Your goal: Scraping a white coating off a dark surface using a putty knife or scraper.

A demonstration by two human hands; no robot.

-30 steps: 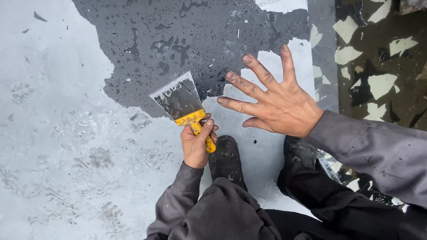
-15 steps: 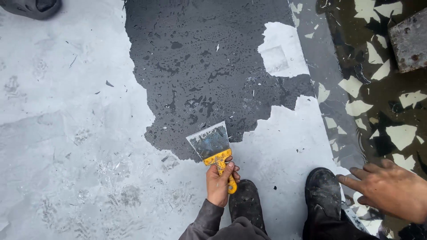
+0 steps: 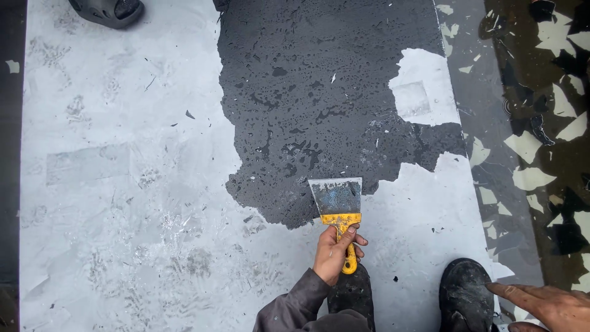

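My left hand grips the yellow handle of a wide metal scraper. Its blade points away from me and rests at the border between the white coating and the bare, wet dark surface. My right hand shows at the lower right corner, holding nothing, with fingers stretched leftward beside my right boot. My left boot sits just under the scraper's handle.
A patch of white coating remains at the dark area's right side. Peeled white flakes lie in dark water along the right. Another person's dark shoe stands at the top left.
The view has pulled back and shifted. My right hand, spread on the surface a second ago, has dropped to the lower right corner. The scraper stays in my left hand at the coating's edge.
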